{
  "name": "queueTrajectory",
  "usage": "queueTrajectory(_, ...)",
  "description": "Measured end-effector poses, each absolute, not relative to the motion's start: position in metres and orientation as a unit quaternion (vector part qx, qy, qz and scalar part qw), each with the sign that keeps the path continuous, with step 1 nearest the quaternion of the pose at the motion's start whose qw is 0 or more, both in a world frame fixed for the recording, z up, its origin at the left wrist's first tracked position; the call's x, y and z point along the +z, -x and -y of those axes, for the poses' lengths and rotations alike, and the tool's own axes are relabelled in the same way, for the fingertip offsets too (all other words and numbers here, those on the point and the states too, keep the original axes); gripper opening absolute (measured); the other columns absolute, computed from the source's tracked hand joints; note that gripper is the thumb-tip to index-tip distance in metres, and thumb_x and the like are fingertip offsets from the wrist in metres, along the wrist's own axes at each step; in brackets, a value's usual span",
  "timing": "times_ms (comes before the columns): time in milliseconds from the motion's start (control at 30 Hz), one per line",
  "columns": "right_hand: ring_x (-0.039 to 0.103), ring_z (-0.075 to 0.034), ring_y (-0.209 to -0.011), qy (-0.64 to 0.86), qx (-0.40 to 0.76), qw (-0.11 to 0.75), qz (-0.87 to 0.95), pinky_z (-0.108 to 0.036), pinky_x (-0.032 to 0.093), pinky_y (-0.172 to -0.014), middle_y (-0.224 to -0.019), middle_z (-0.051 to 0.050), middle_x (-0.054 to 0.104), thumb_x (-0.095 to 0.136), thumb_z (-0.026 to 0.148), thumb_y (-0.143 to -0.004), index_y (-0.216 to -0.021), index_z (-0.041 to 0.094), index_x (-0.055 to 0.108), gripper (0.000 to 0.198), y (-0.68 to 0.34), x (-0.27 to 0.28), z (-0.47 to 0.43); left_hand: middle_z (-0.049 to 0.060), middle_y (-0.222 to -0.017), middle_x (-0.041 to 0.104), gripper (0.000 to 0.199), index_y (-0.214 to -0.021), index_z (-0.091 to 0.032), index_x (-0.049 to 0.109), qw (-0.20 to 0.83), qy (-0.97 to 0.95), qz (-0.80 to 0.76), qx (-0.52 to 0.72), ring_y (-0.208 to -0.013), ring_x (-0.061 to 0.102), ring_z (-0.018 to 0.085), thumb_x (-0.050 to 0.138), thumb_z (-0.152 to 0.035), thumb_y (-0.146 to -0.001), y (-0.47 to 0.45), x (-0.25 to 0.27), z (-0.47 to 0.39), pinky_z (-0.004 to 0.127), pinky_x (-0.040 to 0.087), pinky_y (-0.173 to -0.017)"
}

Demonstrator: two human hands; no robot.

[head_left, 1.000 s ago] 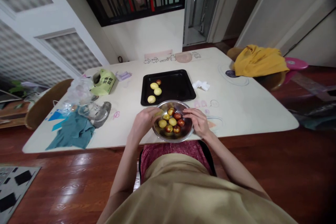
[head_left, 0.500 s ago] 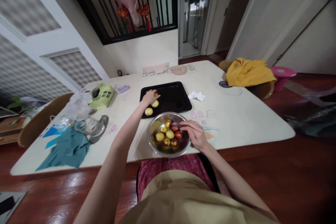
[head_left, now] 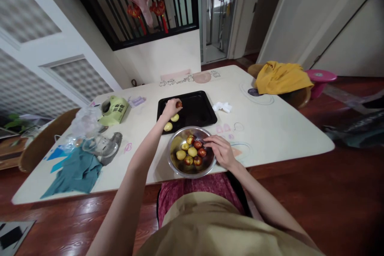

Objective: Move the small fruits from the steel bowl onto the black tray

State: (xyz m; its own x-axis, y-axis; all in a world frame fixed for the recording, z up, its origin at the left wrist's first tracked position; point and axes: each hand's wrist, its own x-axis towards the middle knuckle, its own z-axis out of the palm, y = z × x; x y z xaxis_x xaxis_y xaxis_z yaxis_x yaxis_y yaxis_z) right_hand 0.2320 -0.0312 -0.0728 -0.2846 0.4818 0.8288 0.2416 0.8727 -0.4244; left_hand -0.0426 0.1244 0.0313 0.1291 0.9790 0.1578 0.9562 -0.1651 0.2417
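Observation:
My left hand [head_left: 172, 108] is over the left part of a black baking tray [head_left: 198, 108], its fingers closed on a reddish-brown jujube [head_left: 179, 105]. Just below it in the tray lie two yellow-green jujubes, one nearer the hand [head_left: 175, 118] and one by the front left corner [head_left: 168, 127]. In front of the tray, near the table edge, stands a metal bowl [head_left: 171, 164] with several yellow and red-brown jujubes [head_left: 192, 151] in it. My right hand [head_left: 221, 152] holds the bowl's right rim, fingertips reaching over it.
White crumpled tissue [head_left: 222, 107] lies right of the tray. On the table's left are a green bag [head_left: 115, 110], a clear plastic container [head_left: 105, 146] and a teal cloth [head_left: 76, 174]. A yellow cloth [head_left: 280, 78] hangs over a chair at the right.
The reddish-brown jujube now shows at my left fingertips, where the fingers mostly covered it before. My right hand stays at the bowl rim. The whole view has shifted slightly.

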Motion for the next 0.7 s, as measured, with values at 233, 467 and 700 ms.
queueTrajectory(233,0.073,-0.026,-0.101,0.237,0.136,0.539,0.797,-0.046,0.06,-0.089,-0.108,-0.011,0.079,0.039,0.032,-0.11,-0.104,0.023,0.079,0.042,-0.234,-0.075,0.03,0.01,-0.115,0.073,0.025,-0.113,-0.016,0.069,0.15,-0.773,-0.491,0.372,-0.1,0.072,0.019,0.075,-0.026,-0.092,0.024,0.03,-0.017,0.035,0.066,-0.089)
queueTrajectory(467,0.072,-0.025,-0.097,0.261,0.116,0.544,0.789,-0.045,0.056,-0.086,-0.107,-0.01,0.079,0.038,0.032,-0.11,-0.1,0.023,0.079,0.044,-0.232,-0.075,0.032,0.01,-0.116,0.074,0.02,-0.11,-0.018,0.068,0.19,-0.772,-0.46,0.395,-0.108,0.074,0.022,0.076,-0.028,-0.095,-0.004,0.01,0.069,0.035,0.067,-0.09)
queueTrajectory(700,0.071,-0.026,-0.097,0.264,0.114,0.537,0.793,-0.045,0.053,-0.087,-0.102,-0.009,0.079,0.036,0.032,-0.11,-0.098,0.023,0.078,0.044,-0.233,-0.072,0.033,0.01,-0.114,0.074,0.024,-0.11,-0.019,0.065,0.177,-0.805,-0.445,0.35,-0.108,0.074,0.023,0.078,-0.017,-0.09,-0.022,-0.005,0.068,0.039,0.063,-0.098)
